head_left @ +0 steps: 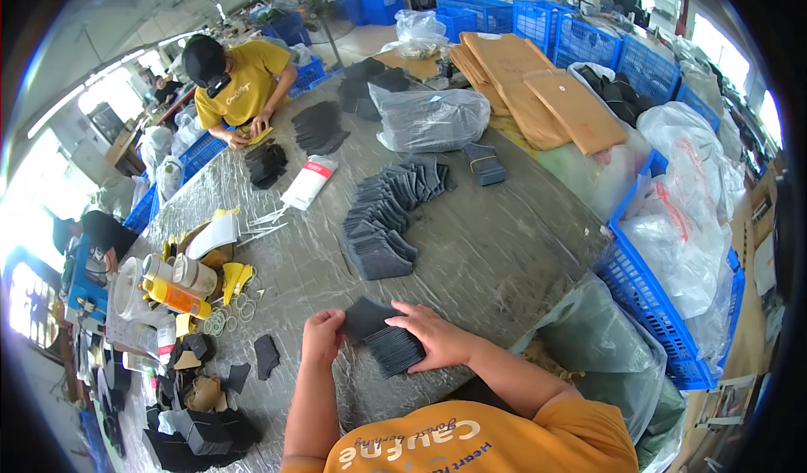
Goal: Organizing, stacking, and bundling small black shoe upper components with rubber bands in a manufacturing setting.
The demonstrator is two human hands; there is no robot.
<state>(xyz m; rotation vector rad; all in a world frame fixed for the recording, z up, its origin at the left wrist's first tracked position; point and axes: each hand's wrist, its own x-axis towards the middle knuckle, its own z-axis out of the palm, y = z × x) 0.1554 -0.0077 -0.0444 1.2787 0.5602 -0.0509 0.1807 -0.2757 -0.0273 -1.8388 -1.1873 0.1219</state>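
Orange T-shirt (538, 431) foremost, a worker's left hand (324, 335) pinches a dark panel (364, 316) by its edge while the right hand (435, 338) clasps a panel stack (392, 353) over the table (504, 246), likely light, flexible, best held edgewise.

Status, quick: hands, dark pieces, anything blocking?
Left hand pinching dark flat piece. Right hand around dark stack. Curved row of dark pieces ahead, clear of both hands.
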